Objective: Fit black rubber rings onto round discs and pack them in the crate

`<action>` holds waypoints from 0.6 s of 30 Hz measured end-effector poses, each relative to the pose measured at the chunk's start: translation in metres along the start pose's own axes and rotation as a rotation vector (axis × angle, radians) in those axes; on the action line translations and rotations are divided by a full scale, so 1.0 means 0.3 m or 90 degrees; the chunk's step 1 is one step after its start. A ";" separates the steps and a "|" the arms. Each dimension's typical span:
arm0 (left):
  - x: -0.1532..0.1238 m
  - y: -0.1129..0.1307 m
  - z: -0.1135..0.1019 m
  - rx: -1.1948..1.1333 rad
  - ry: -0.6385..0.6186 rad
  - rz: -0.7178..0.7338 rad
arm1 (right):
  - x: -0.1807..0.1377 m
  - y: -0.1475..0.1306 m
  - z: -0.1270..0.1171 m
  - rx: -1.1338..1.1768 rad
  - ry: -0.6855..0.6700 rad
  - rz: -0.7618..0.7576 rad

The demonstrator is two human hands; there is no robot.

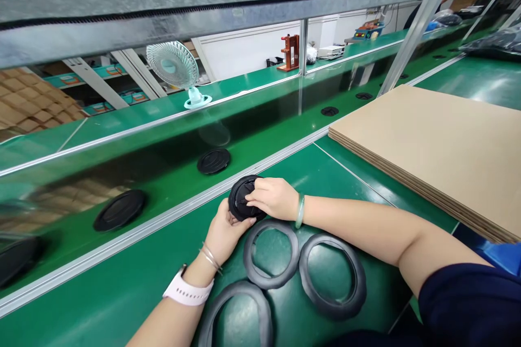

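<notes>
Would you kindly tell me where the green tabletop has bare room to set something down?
Two patches of the green tabletop look bare: one between the metal rail, the cardboard stack and the right forearm; another between the rail and the left forearm. It is crowded between the forearms, where three dark rings lie near the held black part.

We see the right hand [277,198] hide part of a black disc [238,196]; the bottom edge cuts one ring [264,313], the left edge a blurred disc [18,260].
</notes>
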State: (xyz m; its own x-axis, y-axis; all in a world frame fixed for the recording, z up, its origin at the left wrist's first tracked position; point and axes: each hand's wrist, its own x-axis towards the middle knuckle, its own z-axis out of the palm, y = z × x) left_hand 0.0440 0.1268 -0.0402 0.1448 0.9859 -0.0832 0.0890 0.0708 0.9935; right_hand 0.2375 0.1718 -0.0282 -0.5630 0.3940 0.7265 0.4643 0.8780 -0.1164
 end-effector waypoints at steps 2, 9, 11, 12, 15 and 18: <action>0.001 -0.001 0.000 0.001 0.002 0.000 | 0.003 -0.003 -0.003 -0.010 -0.003 -0.012; -0.003 0.001 0.000 0.006 0.010 0.003 | 0.005 -0.004 -0.009 -0.006 -0.023 -0.015; -0.004 0.002 0.001 0.006 0.011 0.002 | 0.006 -0.003 -0.011 -0.001 -0.029 -0.016; -0.004 0.002 0.001 0.006 0.011 0.001 | 0.007 -0.004 -0.013 0.002 -0.031 -0.018; -0.005 0.005 0.001 0.007 0.010 -0.001 | 0.008 -0.007 -0.018 0.012 -0.027 -0.017; -0.006 0.008 0.002 0.008 0.006 -0.002 | 0.007 -0.008 -0.016 0.017 -0.034 -0.004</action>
State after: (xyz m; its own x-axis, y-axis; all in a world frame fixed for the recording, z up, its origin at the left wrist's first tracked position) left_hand 0.0444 0.1250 -0.0378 0.1358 0.9870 -0.0863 0.1027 0.0726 0.9921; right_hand 0.2385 0.1692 -0.0230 -0.6020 0.4011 0.6905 0.4424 0.8874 -0.1297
